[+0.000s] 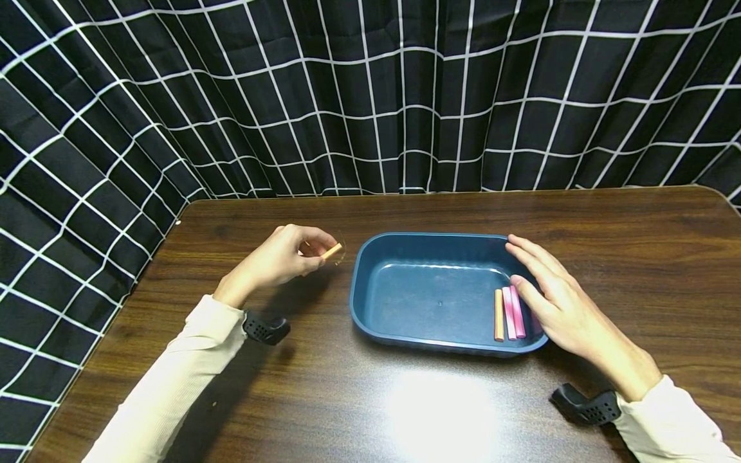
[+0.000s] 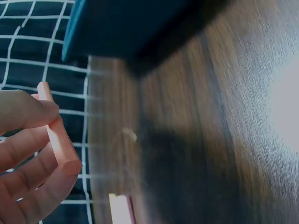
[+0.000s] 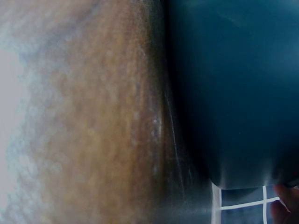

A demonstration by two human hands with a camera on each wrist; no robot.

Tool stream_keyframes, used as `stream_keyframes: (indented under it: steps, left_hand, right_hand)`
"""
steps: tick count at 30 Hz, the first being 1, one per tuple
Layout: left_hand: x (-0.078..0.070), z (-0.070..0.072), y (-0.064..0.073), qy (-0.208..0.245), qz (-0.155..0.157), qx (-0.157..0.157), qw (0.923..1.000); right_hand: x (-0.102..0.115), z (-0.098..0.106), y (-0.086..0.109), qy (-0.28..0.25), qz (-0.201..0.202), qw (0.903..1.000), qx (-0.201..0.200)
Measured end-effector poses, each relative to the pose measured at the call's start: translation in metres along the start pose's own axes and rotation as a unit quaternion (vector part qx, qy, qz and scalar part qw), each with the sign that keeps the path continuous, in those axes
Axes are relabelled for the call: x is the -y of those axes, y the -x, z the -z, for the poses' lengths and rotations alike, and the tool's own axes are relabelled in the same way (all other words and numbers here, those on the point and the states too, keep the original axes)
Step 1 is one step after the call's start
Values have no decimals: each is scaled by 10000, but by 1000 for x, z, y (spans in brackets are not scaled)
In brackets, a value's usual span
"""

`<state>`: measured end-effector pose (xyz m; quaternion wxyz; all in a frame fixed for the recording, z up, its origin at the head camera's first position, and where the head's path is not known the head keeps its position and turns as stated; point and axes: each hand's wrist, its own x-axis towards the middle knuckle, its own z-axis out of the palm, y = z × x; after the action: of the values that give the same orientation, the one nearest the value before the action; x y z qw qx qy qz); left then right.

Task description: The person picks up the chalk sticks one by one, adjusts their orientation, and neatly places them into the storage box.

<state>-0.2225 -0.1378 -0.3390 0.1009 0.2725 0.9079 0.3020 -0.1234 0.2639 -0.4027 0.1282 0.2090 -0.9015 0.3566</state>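
My left hand [image 1: 283, 254] is over the table left of the blue bin [image 1: 428, 346], pinching an orange chalk stick [image 2: 60, 135] between thumb and fingers. In the head view one end of that stick juts toward the bin. My right hand [image 1: 552, 299] lies over the bin's right rim, fingers extended toward the back right corner and thumb reaching inside. Beside the thumb, at the bin's right end, lie an orange chalk stick [image 1: 499, 315] and two pink chalk sticks [image 1: 512, 313], side by side. The right wrist view shows mostly the bin's outer wall [image 3: 233, 93].
The wooden table [image 1: 289, 399] carries a bright glare in front of the bin. A pale pink-edged piece [image 2: 121, 208] shows at the bottom of the left wrist view. A black grid-patterned curtain [image 1: 370, 96] hangs behind the table and along its left side.
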Motion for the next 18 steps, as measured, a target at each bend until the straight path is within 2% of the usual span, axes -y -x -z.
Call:
stream_keyframes:
  steps: [6,12,18]
  left_hand:
    - [-13,0,-1,269,-11,85,9996]
    - [-23,0,0,155,-46,79,9998]
    - [-33,-2,-1,31,-241,-19,9997]
  right_hand:
    - [0,0,0,-17,-2,10000,16]
    - [-1,0,-1,-13,50,10000,-1]
    - [0,0,0,-31,-44,10000,51]
